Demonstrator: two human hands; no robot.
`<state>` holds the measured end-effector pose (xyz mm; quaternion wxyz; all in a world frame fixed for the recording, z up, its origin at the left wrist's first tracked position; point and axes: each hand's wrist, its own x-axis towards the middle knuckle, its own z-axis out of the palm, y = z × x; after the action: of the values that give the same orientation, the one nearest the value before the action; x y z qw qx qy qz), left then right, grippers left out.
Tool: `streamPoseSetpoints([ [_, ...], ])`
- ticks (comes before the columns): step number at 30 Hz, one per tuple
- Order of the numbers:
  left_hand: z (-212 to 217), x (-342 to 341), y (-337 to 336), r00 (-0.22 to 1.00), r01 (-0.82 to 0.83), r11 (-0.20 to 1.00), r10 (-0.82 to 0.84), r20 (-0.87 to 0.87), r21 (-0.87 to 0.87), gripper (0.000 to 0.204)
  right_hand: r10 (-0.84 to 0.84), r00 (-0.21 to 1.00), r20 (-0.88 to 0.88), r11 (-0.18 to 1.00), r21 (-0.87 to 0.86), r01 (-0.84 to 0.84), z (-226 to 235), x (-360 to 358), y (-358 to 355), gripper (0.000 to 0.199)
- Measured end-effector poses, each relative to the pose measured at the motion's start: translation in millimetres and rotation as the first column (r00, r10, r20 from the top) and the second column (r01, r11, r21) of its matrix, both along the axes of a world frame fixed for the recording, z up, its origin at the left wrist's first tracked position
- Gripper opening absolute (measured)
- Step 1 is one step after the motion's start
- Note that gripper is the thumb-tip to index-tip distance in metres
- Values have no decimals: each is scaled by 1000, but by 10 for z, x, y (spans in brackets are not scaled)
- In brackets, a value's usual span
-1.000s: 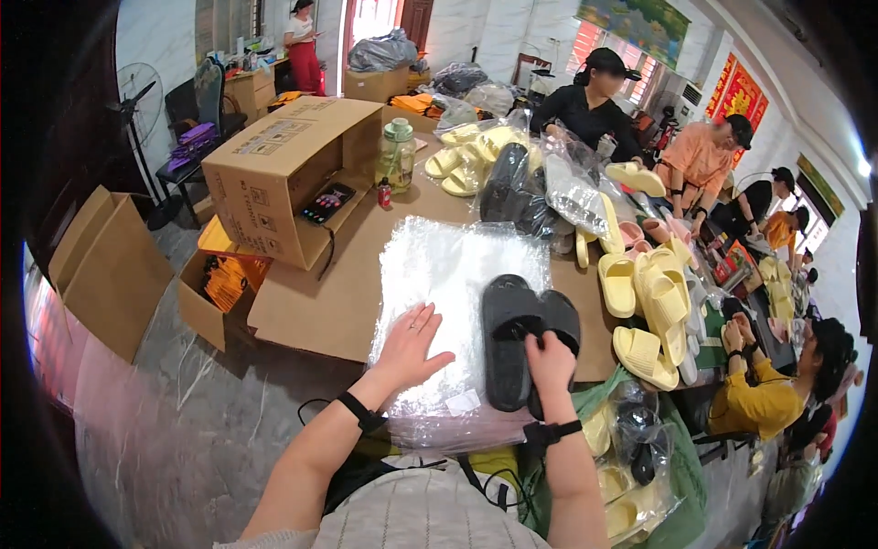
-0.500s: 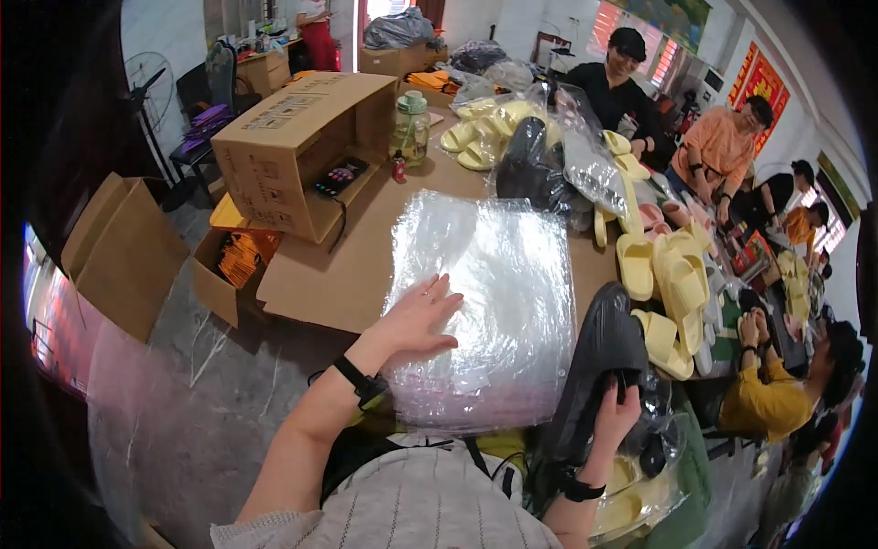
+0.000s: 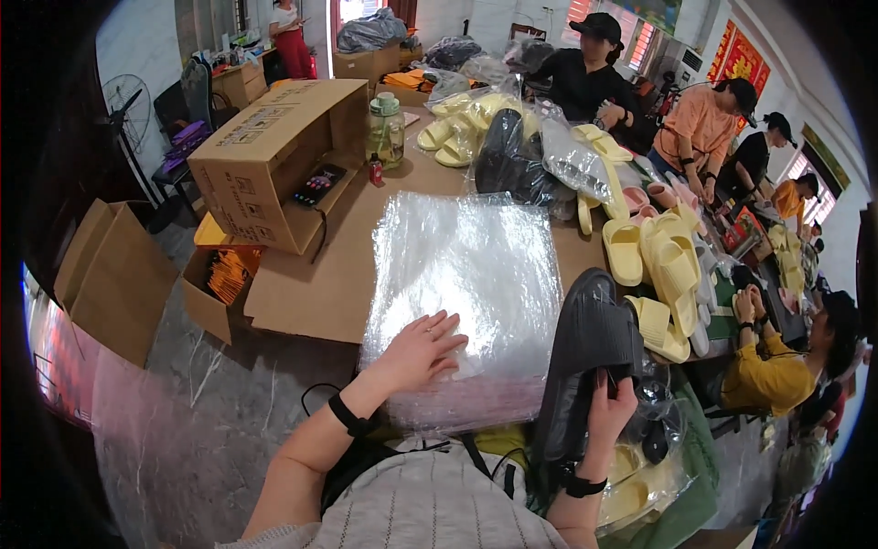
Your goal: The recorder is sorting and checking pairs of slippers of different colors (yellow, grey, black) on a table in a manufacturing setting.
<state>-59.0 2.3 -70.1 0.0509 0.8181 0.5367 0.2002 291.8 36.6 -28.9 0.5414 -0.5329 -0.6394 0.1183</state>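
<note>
While the left hand (image 3: 422, 349) lies flat, fingers spread, on the stack of clear plastic bags (image 3: 466, 302), the right hand (image 3: 611, 414) grips black rubber slippers (image 3: 590, 352) just right of it (bagging step; one bag needs opening).

Long table (image 3: 430, 188) topped with flattened brown cardboard (image 3: 311, 284), running away from the viewer. On it, near end: a thick stack of clear plastic bags (image 3: 466, 274). Left side: an open cardboard box (image 3: 265, 156) lying on its side. Beyond it, a green-lidded jar (image 3: 385, 133) and a small red bottle (image 3: 374, 170). Far end and right edge: yellow slippers (image 3: 663, 265), loose and in heaps, with bagged black slippers (image 3: 508, 160) among them.
</note>
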Motion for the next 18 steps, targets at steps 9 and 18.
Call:
streamPoseSetpoints([
  [9,236,92,-88,994,-19,992,33,-103,127,52,22,998,67,997,-80,-17,45,42,-62,21],
  [18,92,126,-147,999,-29,993,25,34,116,36,106,992,66,986,-133,-97,66,58,-80,22],
])
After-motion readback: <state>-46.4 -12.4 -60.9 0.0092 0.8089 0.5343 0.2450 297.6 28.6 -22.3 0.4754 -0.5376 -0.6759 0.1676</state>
